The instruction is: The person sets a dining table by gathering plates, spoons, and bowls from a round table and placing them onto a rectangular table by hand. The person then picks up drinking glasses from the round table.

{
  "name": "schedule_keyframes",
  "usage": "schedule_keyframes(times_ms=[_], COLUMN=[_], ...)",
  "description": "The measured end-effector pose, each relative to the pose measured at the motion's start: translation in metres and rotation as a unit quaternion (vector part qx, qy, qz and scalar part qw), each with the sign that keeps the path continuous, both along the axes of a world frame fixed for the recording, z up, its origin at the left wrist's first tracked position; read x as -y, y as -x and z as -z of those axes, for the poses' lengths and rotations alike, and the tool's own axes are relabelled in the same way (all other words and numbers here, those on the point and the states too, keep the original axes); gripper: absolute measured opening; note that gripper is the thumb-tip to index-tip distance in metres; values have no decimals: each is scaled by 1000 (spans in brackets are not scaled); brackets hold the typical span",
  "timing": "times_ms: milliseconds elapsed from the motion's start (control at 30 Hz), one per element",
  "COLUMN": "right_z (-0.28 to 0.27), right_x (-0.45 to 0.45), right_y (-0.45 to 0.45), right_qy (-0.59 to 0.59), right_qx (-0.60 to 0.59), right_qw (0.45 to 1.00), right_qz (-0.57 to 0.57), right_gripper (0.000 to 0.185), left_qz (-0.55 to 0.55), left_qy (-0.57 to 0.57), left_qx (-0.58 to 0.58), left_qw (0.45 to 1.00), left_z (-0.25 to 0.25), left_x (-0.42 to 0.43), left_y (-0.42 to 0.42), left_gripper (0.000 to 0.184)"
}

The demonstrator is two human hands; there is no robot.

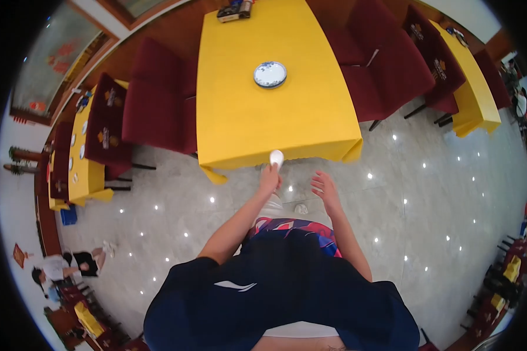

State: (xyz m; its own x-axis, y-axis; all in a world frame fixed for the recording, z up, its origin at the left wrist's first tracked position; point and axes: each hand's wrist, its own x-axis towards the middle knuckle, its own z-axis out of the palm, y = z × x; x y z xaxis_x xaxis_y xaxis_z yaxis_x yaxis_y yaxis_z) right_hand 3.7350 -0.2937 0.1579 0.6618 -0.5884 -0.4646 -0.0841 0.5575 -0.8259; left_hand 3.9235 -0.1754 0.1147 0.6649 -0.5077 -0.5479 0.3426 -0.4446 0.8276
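Observation:
Held at the near edge of the yellow-covered table [275, 117] is a small white object [276, 157], which looks like a cup or spoon. My left hand [270, 177] is closed on it from below. To its right, my right hand [324, 186] hangs over the floor with its fingers apart and nothing in it. Blue-and-white plates [270, 75], seemingly a small stack, rest on the yellow cloth farther back, beyond both hands.
Dark red chairs [158, 99] flank the table on both sides. A dark box [235, 11] lies at its far end. More yellow tables [471, 88] stand right and left. A person [58, 269] sits at the lower left.

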Motion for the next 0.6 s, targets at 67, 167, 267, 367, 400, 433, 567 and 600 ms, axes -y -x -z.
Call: schedule_keyframes(times_ms=[67,167,267,367,400,433,567,600], right_z=[17,28,42,64,66,87,48,37], right_x=[21,41,42,5,-9,-30,-78,-90], right_y=[0,9,26,60,71,94,101,100], right_qy=[-24,-53,-73,-26,-121,-83,122,113], right_qx=[-57,-117,-194,-262,-304,-316,-415,-431], right_qw=[997,984,956,947,917,936,888,879], right_qz=[38,121,208,186,226,131,-156,-168], right_gripper=[45,46,45,41,39,39,40,40], left_qz=[-27,-46,-43,-32,-30,-36,-15,-6], left_qy=[-52,-105,-167,-187,-200,-202,-179,-195], left_qx=[113,304,344,323,312,296,380,366], left_qw=[992,946,923,927,928,933,907,910], left_z=[54,109,88,87,85,91,108,111], left_x=[25,64,117,155,166,176,193,193], left_y=[-65,-158,-232,-297,-316,-335,-369,-369], left_gripper=[39,39,35,30,28,28,22,22])
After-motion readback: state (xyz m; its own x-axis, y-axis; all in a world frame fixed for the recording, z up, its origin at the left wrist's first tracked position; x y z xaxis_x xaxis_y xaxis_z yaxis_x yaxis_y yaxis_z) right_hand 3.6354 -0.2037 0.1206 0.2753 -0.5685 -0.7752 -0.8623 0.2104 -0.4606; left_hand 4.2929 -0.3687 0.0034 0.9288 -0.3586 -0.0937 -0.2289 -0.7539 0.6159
